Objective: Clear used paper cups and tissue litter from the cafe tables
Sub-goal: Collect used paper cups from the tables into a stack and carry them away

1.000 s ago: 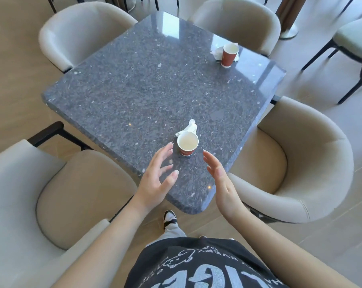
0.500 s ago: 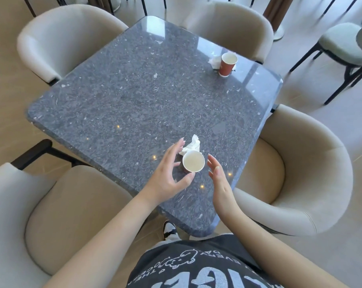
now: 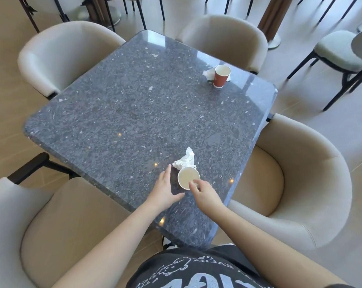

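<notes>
You are standing at the near corner of a dark speckled stone table [image 3: 134,113], and both of your hands are reaching in around the near paper cup [image 3: 188,178], which is standing upright close to that corner with its pale inside facing up at you. Your left hand [image 3: 164,191] is lying just to the cup's left, fingers straight and held together, thumb spread out toward the cup's base; it is cupping the side of the cup, and whether it is actually touching the wall is hard to tell from this angle. Your right hand [image 3: 205,194] is coming in from the near right, fingers loosely curled, with a fingertip resting on or over the cup's near rim; a firm pinch is not showing. A crumpled white tissue [image 3: 185,160] is lying on the tabletop just behind the cup, touching or nearly touching its far rim, beyond both hands.

At the far right corner of the table a second paper cup [image 3: 221,76], red on the outside, is standing upright, with a white napkin [image 3: 208,73] lying partly under and behind it, well apart from your hands. Beige upholstered armchairs [image 3: 300,183] are sitting round the table's sides.
</notes>
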`<action>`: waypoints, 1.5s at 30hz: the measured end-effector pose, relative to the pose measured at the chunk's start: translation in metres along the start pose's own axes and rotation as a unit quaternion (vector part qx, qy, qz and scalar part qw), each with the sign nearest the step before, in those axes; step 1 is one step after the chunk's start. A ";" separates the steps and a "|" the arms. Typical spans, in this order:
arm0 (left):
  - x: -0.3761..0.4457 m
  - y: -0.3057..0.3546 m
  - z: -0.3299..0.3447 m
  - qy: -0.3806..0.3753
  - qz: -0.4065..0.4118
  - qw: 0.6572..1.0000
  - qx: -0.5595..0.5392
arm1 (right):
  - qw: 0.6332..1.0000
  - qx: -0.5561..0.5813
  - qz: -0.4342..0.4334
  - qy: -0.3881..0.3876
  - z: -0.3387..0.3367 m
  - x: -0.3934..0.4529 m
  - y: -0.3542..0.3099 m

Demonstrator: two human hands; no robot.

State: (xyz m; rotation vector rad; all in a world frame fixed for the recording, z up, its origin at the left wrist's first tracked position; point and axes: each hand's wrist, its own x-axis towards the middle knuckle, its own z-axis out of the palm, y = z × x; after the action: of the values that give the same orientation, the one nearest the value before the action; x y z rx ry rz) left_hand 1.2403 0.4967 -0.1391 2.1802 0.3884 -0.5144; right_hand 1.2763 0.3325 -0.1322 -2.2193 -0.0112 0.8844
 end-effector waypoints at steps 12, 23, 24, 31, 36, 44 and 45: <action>0.006 0.001 0.009 0.046 0.090 0.994 -0.044 | 0.997 -0.043 -0.062 0.028 -0.016 -0.028 -0.012; -0.004 0.029 -0.003 0.136 0.088 0.977 -0.141 | 0.967 0.092 -0.177 0.157 -0.046 -0.061 -0.029; -0.004 0.031 -0.004 0.139 0.093 0.975 -0.143 | 0.965 0.102 -0.181 0.161 -0.048 -0.063 -0.030; -0.006 0.044 -0.013 0.143 0.126 0.973 -0.131 | 0.958 0.122 -0.193 0.176 -0.046 -0.068 -0.035; -0.010 0.050 -0.026 0.121 0.149 0.976 -0.101 | 0.954 0.169 -0.185 0.163 -0.045 -0.072 -0.039; 0.000 0.064 -0.041 0.142 0.170 0.971 -0.088 | 0.945 0.196 -0.189 0.180 -0.066 -0.059 -0.039; 0.002 0.067 -0.041 0.146 0.169 0.971 -0.090 | 0.945 0.197 -0.188 0.183 -0.071 -0.055 -0.038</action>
State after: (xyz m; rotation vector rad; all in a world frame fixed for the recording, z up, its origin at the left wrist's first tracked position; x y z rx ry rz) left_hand 1.2806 0.4893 -0.0725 2.0883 0.2010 0.0313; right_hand 1.2864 0.3007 -0.0402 -1.8817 -0.0732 0.2301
